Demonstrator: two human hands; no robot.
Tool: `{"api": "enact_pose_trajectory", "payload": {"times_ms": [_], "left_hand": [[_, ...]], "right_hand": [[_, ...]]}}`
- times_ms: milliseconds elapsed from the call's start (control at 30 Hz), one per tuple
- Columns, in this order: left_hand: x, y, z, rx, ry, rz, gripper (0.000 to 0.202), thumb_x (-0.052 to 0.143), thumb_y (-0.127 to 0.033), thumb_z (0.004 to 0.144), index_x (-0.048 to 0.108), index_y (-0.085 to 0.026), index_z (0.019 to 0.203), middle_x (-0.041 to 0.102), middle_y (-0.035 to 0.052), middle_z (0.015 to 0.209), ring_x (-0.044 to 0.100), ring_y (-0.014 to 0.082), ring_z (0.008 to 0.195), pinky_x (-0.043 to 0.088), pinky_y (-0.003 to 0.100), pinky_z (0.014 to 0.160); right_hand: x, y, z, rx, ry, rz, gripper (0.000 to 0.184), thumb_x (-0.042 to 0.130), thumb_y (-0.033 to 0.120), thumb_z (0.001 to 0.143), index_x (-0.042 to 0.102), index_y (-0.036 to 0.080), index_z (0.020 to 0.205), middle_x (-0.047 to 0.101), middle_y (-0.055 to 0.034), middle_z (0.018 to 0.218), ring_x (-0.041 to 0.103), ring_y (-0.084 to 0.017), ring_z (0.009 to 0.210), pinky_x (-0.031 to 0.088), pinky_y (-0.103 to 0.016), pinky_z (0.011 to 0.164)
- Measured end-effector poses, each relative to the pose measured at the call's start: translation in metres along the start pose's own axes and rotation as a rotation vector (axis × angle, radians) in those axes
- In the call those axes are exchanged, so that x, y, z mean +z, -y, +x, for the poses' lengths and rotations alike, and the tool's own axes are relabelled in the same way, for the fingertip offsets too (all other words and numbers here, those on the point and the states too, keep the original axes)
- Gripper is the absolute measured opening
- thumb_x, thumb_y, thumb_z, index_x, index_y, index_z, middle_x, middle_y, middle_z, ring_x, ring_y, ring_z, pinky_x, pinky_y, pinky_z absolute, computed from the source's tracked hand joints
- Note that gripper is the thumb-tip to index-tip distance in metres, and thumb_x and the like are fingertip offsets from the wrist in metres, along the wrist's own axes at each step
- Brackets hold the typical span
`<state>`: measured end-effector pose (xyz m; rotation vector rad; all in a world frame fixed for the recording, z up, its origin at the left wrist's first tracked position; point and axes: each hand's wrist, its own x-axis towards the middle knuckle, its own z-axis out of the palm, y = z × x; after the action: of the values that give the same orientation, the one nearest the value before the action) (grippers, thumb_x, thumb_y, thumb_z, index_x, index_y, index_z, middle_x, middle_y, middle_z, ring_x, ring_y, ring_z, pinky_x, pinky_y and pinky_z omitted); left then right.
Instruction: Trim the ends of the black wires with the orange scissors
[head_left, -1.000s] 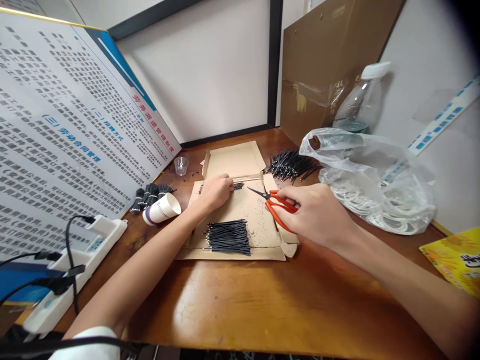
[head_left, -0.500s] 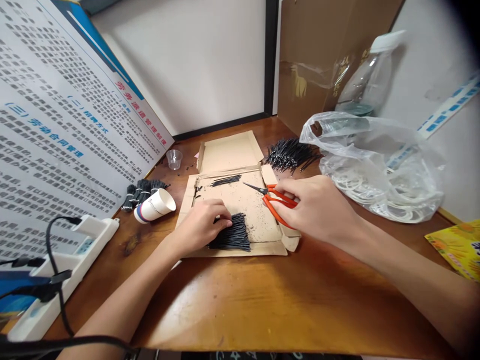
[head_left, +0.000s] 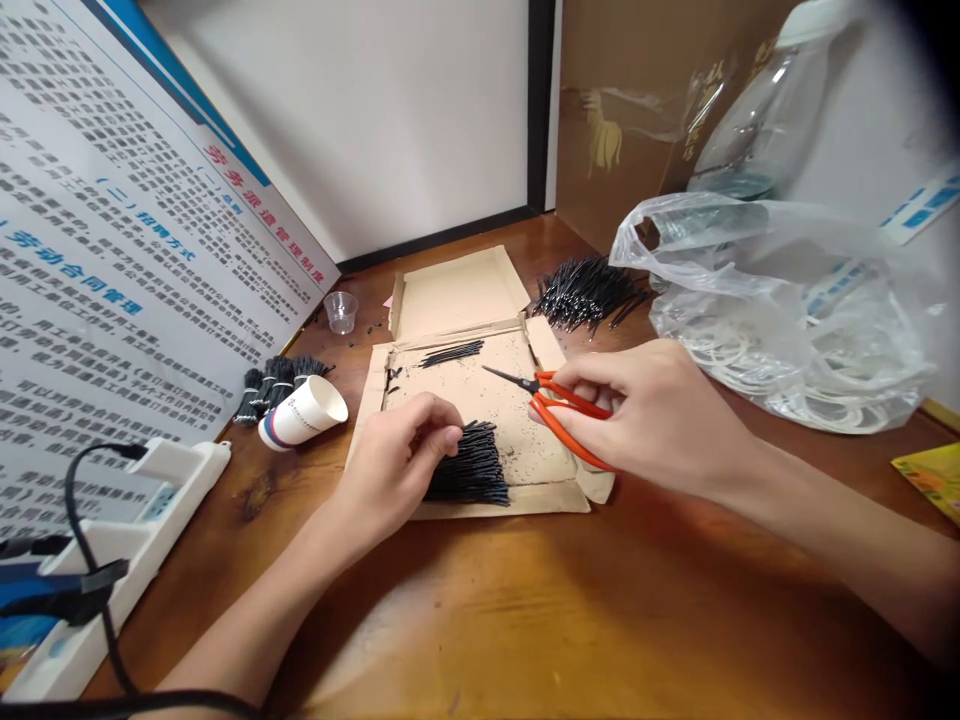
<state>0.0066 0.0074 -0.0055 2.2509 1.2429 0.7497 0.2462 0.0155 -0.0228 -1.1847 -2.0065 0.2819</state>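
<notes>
My right hand point(head_left: 652, 410) is closed round the orange-red handles of a pair of scissors point(head_left: 559, 400). Their thin dark blades point left over the flattened cardboard box point(head_left: 525, 440), apart from everything else. Over the box's left part, my left hand point(head_left: 401, 450) is closed, thumb pressed against the fingers; whatever they hold, if anything, is too small to make out. Just beneath and beside it lies a dense row of short black strands point(head_left: 476, 465), partly covered by the hand. A smaller group of black strands point(head_left: 452, 353) lies farther back on the cardboard.
Behind the box is a loose heap of black strands point(head_left: 585, 293). At left are tied black bundles point(head_left: 277, 383), a tipped paper cup point(head_left: 304, 412), a clear plastic cup point(head_left: 341, 313) and a power strip point(head_left: 157, 510). A plastic bag of white cords point(head_left: 787, 340) and a bottle point(head_left: 765, 120) stand right.
My left hand has lifted slightly off the row of black strands, and its fingers have drawn together. The scissors stay in my right hand in much the same place. The view has shifted a little.
</notes>
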Motion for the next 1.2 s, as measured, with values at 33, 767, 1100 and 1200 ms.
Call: {"api": "enact_pose_trajectory", "payload": {"times_ms": [33,767,1100,1200], "left_hand": [[0.000,-0.004,-0.002,-0.027,-0.002,-0.080,0.007,0.053,-0.019,0.094,0.059,-0.018,0.090,0.062,-0.0007,0.067,0.050,0.0083,0.051,0.039,0.020,0.046],[0.004,-0.026,-0.012,-0.187,-0.090,-0.509,0.014,0.064,-0.028,0.090,0.069,-0.016,0.085,0.063,0.0012,0.066,0.054,0.0072,0.037,0.034,0.016,0.029],[0.004,-0.023,-0.014,-0.142,-0.119,-0.421,0.017,0.064,-0.027,0.091,0.067,-0.016,0.077,0.063,0.0017,0.058,0.052,0.0091,0.035,0.037,0.020,0.030],[0.003,-0.023,-0.013,-0.105,-0.124,-0.399,0.018,0.064,-0.025,0.091,0.068,-0.015,0.078,0.064,0.0024,0.059,0.052,0.0086,0.037,0.038,0.019,0.032]], "right_hand": [[0.000,0.004,-0.001,0.045,0.039,0.113,0.021,0.060,0.029,0.080,0.061,0.019,0.061,0.047,0.0028,0.048,0.038,-0.010,0.044,0.031,-0.028,0.045],[-0.001,0.016,-0.008,-0.068,0.064,0.235,0.017,0.064,0.029,0.080,0.069,0.019,0.067,0.048,0.0037,0.045,0.034,-0.008,0.038,0.025,-0.028,0.038],[0.000,0.018,-0.011,-0.185,0.026,0.156,0.020,0.063,0.026,0.083,0.068,0.021,0.065,0.053,0.0034,0.046,0.036,-0.008,0.037,0.028,-0.029,0.042],[0.000,0.017,-0.011,-0.168,0.015,0.099,0.022,0.061,0.031,0.084,0.069,0.022,0.065,0.053,0.0037,0.045,0.037,-0.008,0.037,0.030,-0.028,0.042]]}}
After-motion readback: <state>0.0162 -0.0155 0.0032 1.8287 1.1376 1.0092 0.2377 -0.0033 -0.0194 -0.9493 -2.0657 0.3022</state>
